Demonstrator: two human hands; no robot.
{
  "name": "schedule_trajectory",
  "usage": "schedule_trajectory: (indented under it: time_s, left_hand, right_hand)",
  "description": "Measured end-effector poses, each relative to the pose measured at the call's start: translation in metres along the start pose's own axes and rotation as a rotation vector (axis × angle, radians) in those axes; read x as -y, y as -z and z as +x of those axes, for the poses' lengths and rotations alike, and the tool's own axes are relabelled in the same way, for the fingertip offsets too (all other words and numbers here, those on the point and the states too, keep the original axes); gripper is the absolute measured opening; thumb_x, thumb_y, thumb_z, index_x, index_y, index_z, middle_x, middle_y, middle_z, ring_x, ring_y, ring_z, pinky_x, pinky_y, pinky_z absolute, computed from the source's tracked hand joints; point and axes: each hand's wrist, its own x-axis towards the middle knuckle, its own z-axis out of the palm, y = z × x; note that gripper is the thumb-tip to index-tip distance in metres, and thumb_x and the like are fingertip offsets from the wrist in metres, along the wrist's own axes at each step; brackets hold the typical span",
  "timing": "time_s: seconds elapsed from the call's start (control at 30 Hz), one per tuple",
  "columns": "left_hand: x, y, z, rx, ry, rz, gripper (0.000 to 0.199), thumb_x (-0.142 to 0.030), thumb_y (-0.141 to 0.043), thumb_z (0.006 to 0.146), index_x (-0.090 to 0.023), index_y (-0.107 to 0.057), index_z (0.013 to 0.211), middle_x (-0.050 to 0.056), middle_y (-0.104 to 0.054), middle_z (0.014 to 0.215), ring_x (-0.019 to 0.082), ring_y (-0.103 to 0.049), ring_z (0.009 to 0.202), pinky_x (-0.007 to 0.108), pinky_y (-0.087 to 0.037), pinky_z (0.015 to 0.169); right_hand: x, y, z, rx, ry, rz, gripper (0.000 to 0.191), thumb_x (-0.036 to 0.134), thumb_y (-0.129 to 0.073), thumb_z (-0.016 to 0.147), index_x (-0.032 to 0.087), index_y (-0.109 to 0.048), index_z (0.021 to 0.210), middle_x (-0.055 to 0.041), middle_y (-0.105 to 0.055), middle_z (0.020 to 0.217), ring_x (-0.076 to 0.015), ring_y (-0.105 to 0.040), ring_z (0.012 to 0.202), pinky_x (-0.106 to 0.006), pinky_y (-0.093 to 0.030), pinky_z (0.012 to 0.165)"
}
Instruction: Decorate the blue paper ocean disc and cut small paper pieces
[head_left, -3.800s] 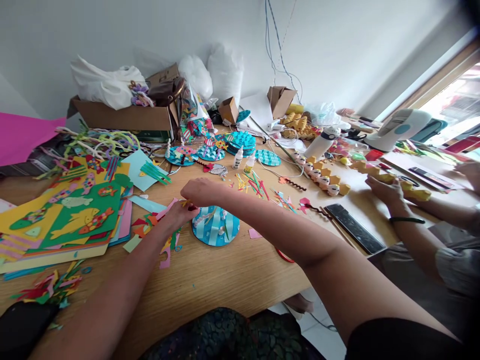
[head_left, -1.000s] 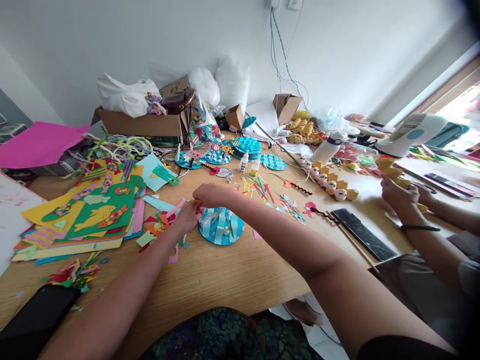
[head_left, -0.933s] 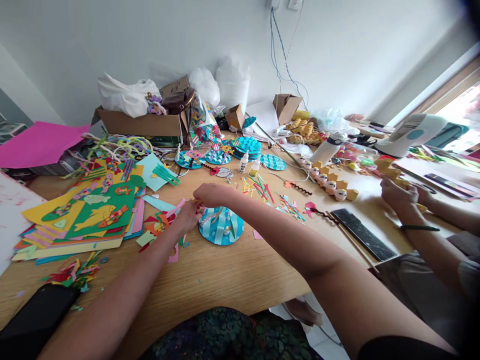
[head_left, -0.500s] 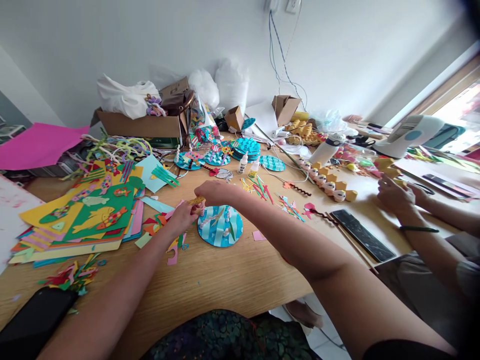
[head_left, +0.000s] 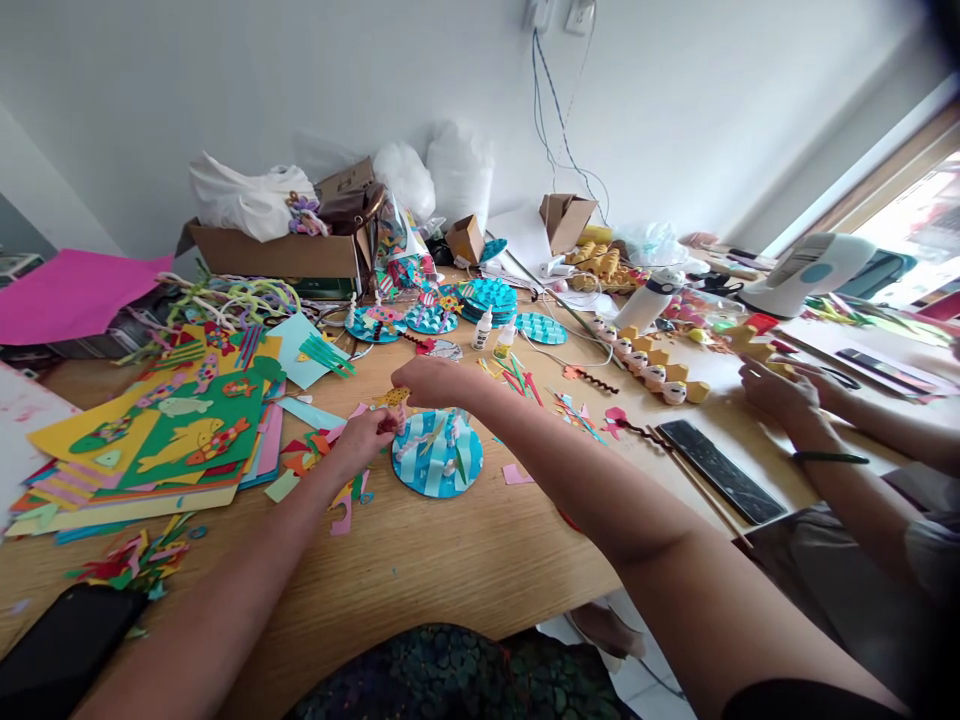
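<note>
Over the far left rim of a round blue disc (head_left: 439, 480) with light wavy stripes, my two hands meet. My right hand (head_left: 431, 383) reaches across, its fingers closed on a small yellow spotted paper cutout (head_left: 391, 397); the fingertips are mostly hidden. Just below, my left hand (head_left: 369, 435) pinches a small pale pink strip (head_left: 401, 413) under the cutout. Whether the two pieces are joined I cannot tell. White lumps and a green leaf-like strip (head_left: 459, 463) lie on the disc.
Paper scraps (head_left: 300, 455) and a stack of coloured sheets (head_left: 172, 430) lie left. Two glue bottles (head_left: 484, 330) stand beyond the disc. Behind are more blue discs (head_left: 487, 297). A black phone (head_left: 71, 640) lies near left. At right, a co-worker's hands (head_left: 780, 390) work beside an egg-carton strip (head_left: 652, 370).
My left hand has shifted slightly down, off the yellow cutout, showing the pale pink strip. The cutout now sits above its fingertips, by my right hand. The view has shifted a little.
</note>
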Motion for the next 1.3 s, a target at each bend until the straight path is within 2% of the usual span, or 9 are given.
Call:
schedule_trajectory:
  time_s: [0.33, 0.43, 0.57, 0.63, 0.93, 1.07, 1.2, 1.3]
  left_hand:
    - [0.001, -0.004, 0.007, 0.027, 0.013, 0.013, 0.012, -0.022, -0.054, 0.07, -0.018, -0.066, 0.069, 0.0, -0.07, 0.074, 0.019, -0.064, 0.075, 0.03, -0.047, 0.074]
    - [0.003, -0.006, 0.009, 0.051, 0.044, 0.023, 0.014, -0.026, -0.058, 0.077, -0.015, -0.066, 0.078, 0.001, -0.069, 0.08, 0.019, -0.064, 0.077, 0.033, -0.049, 0.075]
    - [0.006, -0.01, 0.013, 0.078, 0.088, 0.034, 0.028, -0.034, -0.056, 0.085, -0.014, -0.059, 0.105, 0.006, -0.063, 0.106, 0.019, -0.061, 0.09, 0.039, -0.052, 0.077]
    - [0.008, -0.012, 0.016, 0.082, 0.105, 0.037, 0.032, -0.033, -0.055, 0.086, -0.016, -0.056, 0.112, 0.008, -0.059, 0.113, 0.021, -0.06, 0.094, 0.04, -0.052, 0.078]
    - [0.01, -0.018, 0.025, 0.091, 0.078, 0.083, 0.034, -0.033, -0.055, 0.086, -0.016, -0.055, 0.115, 0.008, -0.057, 0.117, 0.022, -0.059, 0.097, 0.041, -0.051, 0.08]
    - [0.008, -0.015, 0.021, 0.083, 0.01, 0.126, 0.032, -0.033, -0.055, 0.086, -0.016, -0.056, 0.112, 0.008, -0.059, 0.112, 0.02, -0.06, 0.093, 0.04, -0.052, 0.078]
    - [0.006, -0.005, 0.012, 0.06, -0.076, 0.194, 0.017, -0.025, -0.053, 0.084, -0.015, -0.062, 0.094, 0.002, -0.066, 0.086, 0.016, -0.061, 0.077, 0.032, -0.05, 0.07]
    - [0.006, 0.005, 0.005, 0.039, -0.152, 0.259, 0.014, -0.019, -0.05, 0.08, -0.016, -0.064, 0.081, 0.001, -0.065, 0.072, 0.017, -0.06, 0.069, 0.028, -0.047, 0.064]
  right_hand:
    - [0.004, 0.001, -0.007, -0.028, 0.007, 0.007, 0.027, 0.015, -0.049, 0.083, 0.016, -0.066, 0.104, -0.0129, -0.067, 0.106, -0.0247, -0.061, 0.1, -0.029, -0.046, 0.073]
    - [0.006, 0.001, -0.007, -0.021, 0.006, 0.005, 0.029, 0.013, -0.049, 0.082, 0.016, -0.067, 0.104, -0.0132, -0.068, 0.104, -0.0252, -0.062, 0.099, -0.029, -0.046, 0.071]
    - [0.007, -0.003, -0.004, -0.02, 0.004, 0.005, 0.03, 0.013, -0.047, 0.082, 0.017, -0.066, 0.104, -0.0132, -0.068, 0.105, -0.0254, -0.062, 0.098, -0.029, -0.047, 0.07]
    - [0.007, -0.005, -0.003, -0.02, 0.006, 0.006, 0.03, 0.013, -0.047, 0.082, 0.017, -0.066, 0.104, -0.0129, -0.067, 0.105, -0.0253, -0.062, 0.098, -0.029, -0.047, 0.07]
    - [0.009, -0.007, -0.004, -0.008, 0.011, -0.002, 0.027, 0.014, -0.049, 0.082, 0.015, -0.067, 0.102, -0.014, -0.067, 0.107, -0.0252, -0.063, 0.097, -0.03, -0.048, 0.071]
    - [0.008, -0.009, -0.003, -0.015, 0.016, -0.011, 0.029, 0.013, -0.047, 0.083, 0.015, -0.066, 0.104, -0.0146, -0.066, 0.108, -0.0256, -0.062, 0.098, -0.031, -0.048, 0.073]
    - [0.009, -0.009, -0.003, -0.014, 0.012, -0.019, 0.029, 0.012, -0.047, 0.083, 0.015, -0.066, 0.105, -0.0144, -0.067, 0.107, -0.0253, -0.062, 0.099, -0.031, -0.048, 0.074]
    - [0.01, -0.008, -0.004, -0.011, 0.005, -0.02, 0.029, 0.013, -0.046, 0.083, 0.016, -0.065, 0.106, -0.0141, -0.067, 0.106, -0.025, -0.061, 0.101, -0.031, -0.048, 0.074]
